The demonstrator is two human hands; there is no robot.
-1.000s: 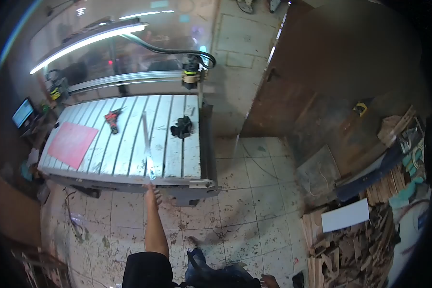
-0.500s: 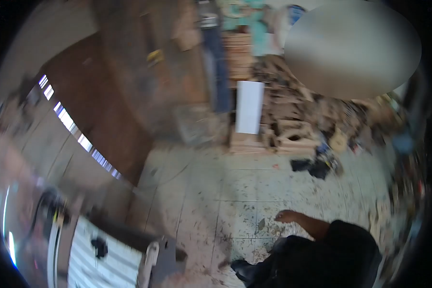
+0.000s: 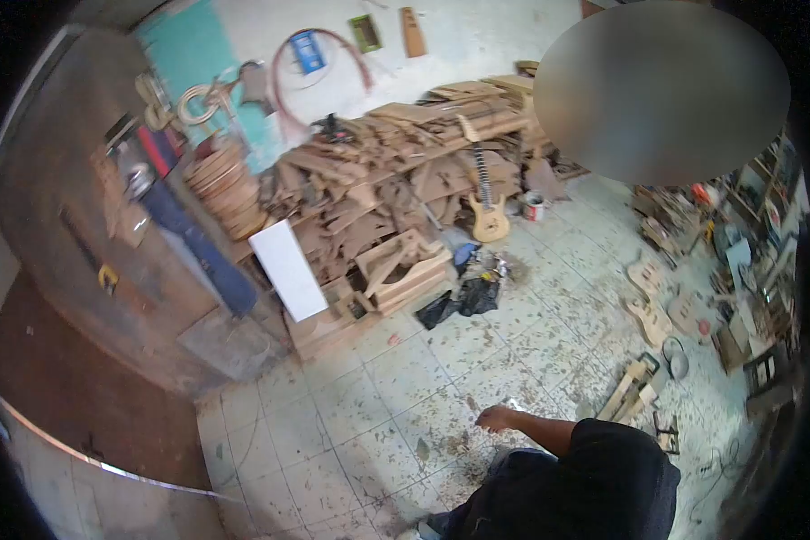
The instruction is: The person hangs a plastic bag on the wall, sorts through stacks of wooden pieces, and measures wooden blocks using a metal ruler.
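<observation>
I view one hand from the head camera: the right hand [image 3: 493, 418], extending from a black sleeve [image 3: 616, 459] above the tiled floor [image 3: 351, 450]. Its fingers appear partly curled, but detail is too small; I cannot tell whether the hand is open or closed, or whether it grips anything. The left hand is out of view; I cannot tell its state.

I locate the nearest items as follows. Beyond the right hand: a black plastic bag [image 3: 479, 297], on the floor. Farther beyond: a guitar [image 3: 490, 222], upright against a wood pile [image 3: 369, 184], with a can [image 3: 533, 207] just beside it. Left of the hand and beyond: a white board [image 3: 288, 270], tilted. Right of the hand: a wooden frame [image 3: 616, 398]; past it, guitar bodies [image 3: 650, 321] on the floor.
</observation>
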